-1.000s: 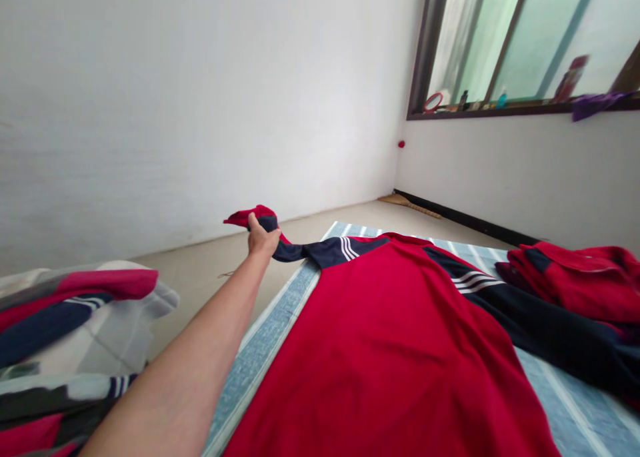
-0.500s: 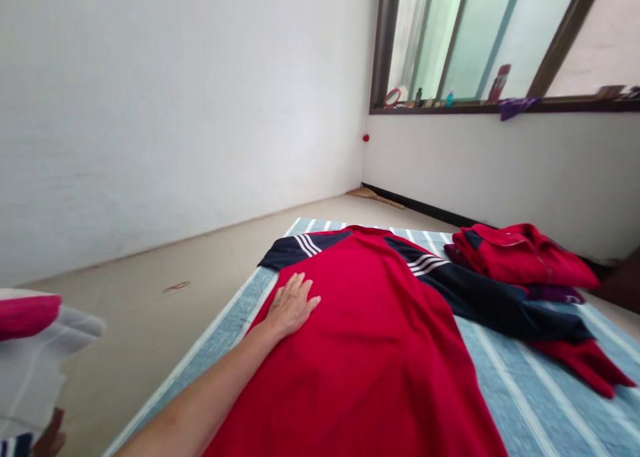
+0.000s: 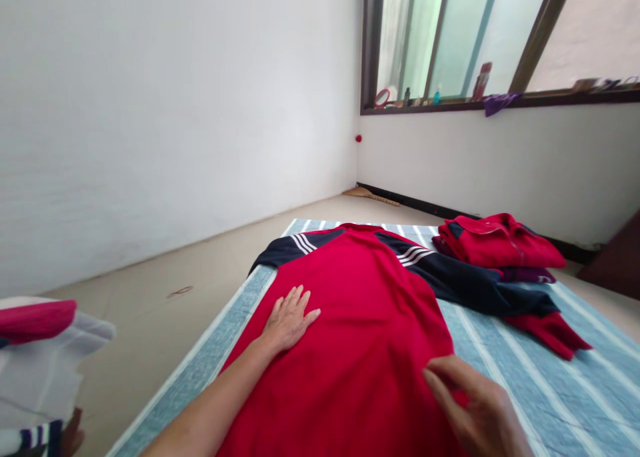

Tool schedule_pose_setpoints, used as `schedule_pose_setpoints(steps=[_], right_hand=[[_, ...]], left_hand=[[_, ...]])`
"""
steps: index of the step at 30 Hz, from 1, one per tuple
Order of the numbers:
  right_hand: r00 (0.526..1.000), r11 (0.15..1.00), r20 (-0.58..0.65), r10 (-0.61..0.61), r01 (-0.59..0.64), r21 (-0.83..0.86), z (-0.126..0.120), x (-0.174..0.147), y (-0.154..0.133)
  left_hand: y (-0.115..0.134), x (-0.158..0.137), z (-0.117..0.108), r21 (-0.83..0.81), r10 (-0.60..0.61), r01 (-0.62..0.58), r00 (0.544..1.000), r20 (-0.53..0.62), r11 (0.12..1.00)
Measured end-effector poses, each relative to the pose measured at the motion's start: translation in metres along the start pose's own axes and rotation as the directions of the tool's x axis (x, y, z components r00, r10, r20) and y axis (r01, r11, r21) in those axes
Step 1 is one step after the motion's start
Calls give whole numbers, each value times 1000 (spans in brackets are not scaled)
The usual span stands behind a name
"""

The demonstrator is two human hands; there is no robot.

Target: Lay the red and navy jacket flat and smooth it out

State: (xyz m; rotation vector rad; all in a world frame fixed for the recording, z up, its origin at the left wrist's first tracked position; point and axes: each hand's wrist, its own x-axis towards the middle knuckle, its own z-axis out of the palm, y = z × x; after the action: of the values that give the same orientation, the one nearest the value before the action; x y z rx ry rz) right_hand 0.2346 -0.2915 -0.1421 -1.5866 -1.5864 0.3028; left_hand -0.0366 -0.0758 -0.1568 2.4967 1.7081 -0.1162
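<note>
A red sports jersey (image 3: 360, 337) with navy shoulders and white stripes lies spread flat, back up, on a blue-and-white striped mat (image 3: 540, 384) on the floor. The left hand (image 3: 289, 320) rests palm down on the jersey's left side, fingers (image 3: 300, 296) spread wide and flat against the cloth, holding nothing. The right hand (image 3: 475, 407) is at the jersey's right edge, low in the view, fingers (image 3: 445, 367) curled narrow with the tips meeting the red fabric; whether they pinch the cloth cannot be told.

Beyond the right fingers, the jersey's navy sleeve (image 3: 480, 290) stretches out across the mat and ends in a red cuff. Just past that sleeve sits a folded red garment (image 3: 500, 244) with a collar, lying on something purple.

Well to the left of the left fingers, off the mat, a heap of red, white and navy cloth (image 3: 40, 350) sits on the beige floor (image 3: 165, 310). Far ahead, a white wall (image 3: 175, 110) meets a window (image 3: 460, 37) whose sill carries small bottles and a purple rag.
</note>
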Motion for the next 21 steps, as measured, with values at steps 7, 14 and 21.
schedule_pose_setpoints(steps=[7, 14, 21], right_hand=[[803, 803, 12, 596, -596, 21, -22, 17, 70], [643, 433, 355, 678, -740, 514, -4, 25, 63], [755, 316, 400, 520, -605, 731, 0, 28, 54]], left_hand=[[18, -19, -2, 42, -5, 9, 996, -87, 999], [22, -36, 9, 38, 74, -73, 997, -30, 997], [72, -48, -9, 82, 164, -155, 979, -118, 984]])
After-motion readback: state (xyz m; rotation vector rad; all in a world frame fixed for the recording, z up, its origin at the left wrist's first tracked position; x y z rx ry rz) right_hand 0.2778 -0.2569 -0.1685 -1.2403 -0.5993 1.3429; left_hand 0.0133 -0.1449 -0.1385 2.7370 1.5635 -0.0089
